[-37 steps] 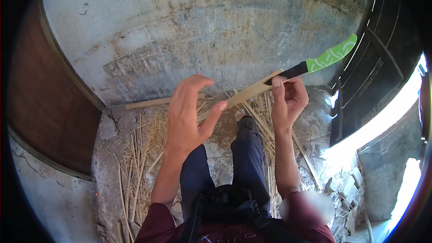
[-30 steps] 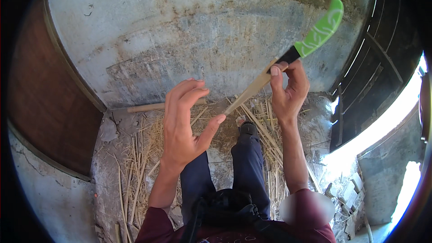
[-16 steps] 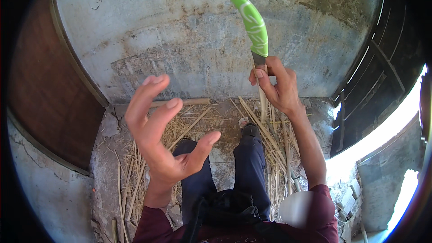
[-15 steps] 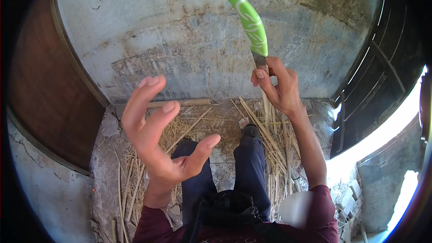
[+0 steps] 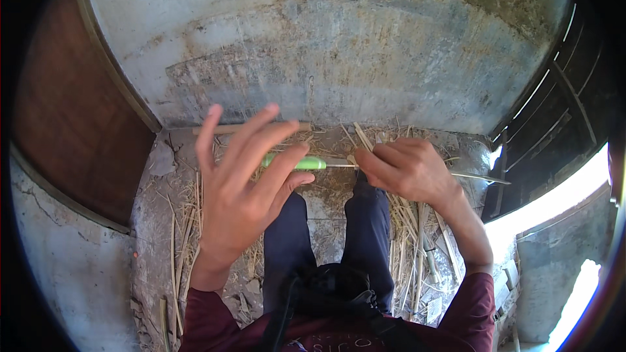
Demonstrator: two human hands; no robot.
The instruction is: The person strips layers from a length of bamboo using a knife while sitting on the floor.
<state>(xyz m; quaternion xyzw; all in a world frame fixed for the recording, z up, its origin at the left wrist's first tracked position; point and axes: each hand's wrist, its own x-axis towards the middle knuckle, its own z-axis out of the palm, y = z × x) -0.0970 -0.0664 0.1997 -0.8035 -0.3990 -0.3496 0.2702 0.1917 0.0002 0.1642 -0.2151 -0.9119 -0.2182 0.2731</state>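
A knife lies level above my knees, its curved green handle [image 5: 314, 163] pointing left and its narrow metal blade [image 5: 340, 165] pointing right. My right hand [image 5: 407, 168] is closed, its fingertips pinching the blade end. From behind the same hand a thin pale strip [image 5: 481, 177], apparently bamboo, sticks out to the right. My left hand [image 5: 244, 192] is open with the fingers spread, in front of the handle and hiding part of it. Whether any finger touches the handle I cannot tell.
Straw-like shavings and long split strips [image 5: 407, 231] litter the floor on both sides of my legs. A pale pole [image 5: 225, 128] lies along the foot of the stained wall [image 5: 326, 58]. A brown door panel [image 5: 85, 98] stands left, dark slatted boards [image 5: 554, 104] right.
My right hand has come down and turned the knife from upright to level, handle leftward. My left hand has opened wider, beside the handle. The strip now points right.
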